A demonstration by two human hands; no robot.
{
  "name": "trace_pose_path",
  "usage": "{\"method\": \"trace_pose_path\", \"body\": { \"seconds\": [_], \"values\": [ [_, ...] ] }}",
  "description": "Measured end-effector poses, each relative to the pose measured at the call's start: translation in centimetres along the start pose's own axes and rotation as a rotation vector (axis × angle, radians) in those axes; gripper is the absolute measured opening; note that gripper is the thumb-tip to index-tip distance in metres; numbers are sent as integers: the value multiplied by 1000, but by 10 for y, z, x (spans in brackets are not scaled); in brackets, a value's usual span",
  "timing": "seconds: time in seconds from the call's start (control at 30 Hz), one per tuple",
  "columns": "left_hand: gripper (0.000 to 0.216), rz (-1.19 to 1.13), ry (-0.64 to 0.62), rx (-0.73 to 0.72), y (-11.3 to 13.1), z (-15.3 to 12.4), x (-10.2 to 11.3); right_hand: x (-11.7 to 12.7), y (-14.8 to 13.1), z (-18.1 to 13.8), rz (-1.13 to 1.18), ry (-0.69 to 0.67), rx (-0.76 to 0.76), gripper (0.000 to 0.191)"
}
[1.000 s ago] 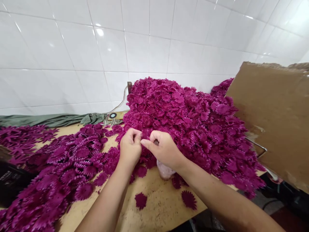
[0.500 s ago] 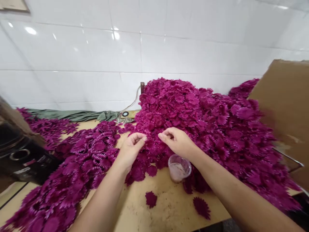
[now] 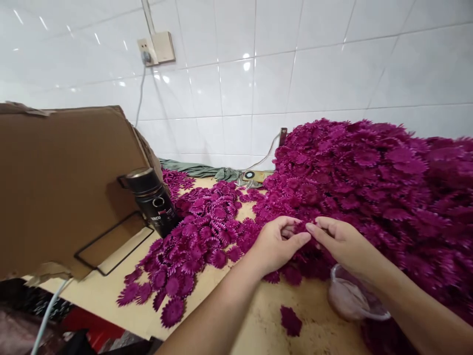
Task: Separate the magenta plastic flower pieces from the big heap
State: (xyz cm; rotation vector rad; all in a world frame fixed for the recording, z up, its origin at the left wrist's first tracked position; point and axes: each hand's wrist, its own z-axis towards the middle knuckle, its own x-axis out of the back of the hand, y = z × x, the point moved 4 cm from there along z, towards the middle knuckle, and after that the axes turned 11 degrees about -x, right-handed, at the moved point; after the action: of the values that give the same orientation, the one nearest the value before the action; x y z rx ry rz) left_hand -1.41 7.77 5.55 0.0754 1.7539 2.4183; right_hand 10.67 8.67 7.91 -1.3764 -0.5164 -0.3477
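two hands pinching at the edge of a huge purple flower heap

the person's left hand (image 3: 275,245) is curled, thumb and fingers pinched together on a magenta fabric flower (image 3: 300,228) right at the foot of the heap, and the right hand (image 3: 342,242) comes in from the other side with its fingertips meeting the same spot, so both hands look closed on that one flower. it's mostly hidden between the fingers, so how it's folded or layered can't be made out

just under the right wrist sits a small clear plastic cup (image 3: 351,298) on the table (image 3: 229,296), pinkish inside, partly covered by the forearm. a single loose flower (image 3: 290,320) lies flat on the bare wood in front of the hands

behind and to the right the big flower heap (image 3: 369,182) rises up against the white tiled wall (image 3: 314,74). to the left of the hands a flatter spread of flowers (image 3: 192,241) trails toward the table edge

further left there's a black flask (image 3: 152,199) standing upright, and beside it a big cardboard sheet (image 3: 59,182) leaning in a thin black wire frame (image 3: 111,244). at the back, a green cloth (image 3: 199,170) lies along the wall, and a wall socket (image 3: 157,48) has a cable hanging down
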Motion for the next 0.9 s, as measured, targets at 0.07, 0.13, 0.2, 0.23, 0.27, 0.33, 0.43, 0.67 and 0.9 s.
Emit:
{"method": "trace_pose_path", "body": {
  "seconds": [0.07,0.13,0.2,0.23,0.27,0.33,0.43,0.67,0.9],
  "values": [
    [16,-32,24,24,-2,1,-4,2,0,-2,-98,107,48,40],
    [17,-115,7,73,-4,2,-9,3,1,-3,-167,176,69,38],
    [21,-194,-35,121,-6,3,-14,4,2,-3,-186,189,64,37],
    [21,-213,-43,122,-6,3,-15,5,3,-2,-184,186,56,37],
    [20,-201,-34,100,-5,4,-16,5,3,-2,-179,183,46,37],
    [18,-71,34,-23,1,5,-14,7,4,-2,-158,183,19,38],
    [12,198,80,-224,10,4,-13,7,6,-1,-39,139,-59,40],
    [7,389,221,-323,11,16,-1,-2,3,-7,345,-100,-135,27],
    [4,235,384,-254,11,39,-7,8,0,-6,460,-25,-96,22]
  ]
}}
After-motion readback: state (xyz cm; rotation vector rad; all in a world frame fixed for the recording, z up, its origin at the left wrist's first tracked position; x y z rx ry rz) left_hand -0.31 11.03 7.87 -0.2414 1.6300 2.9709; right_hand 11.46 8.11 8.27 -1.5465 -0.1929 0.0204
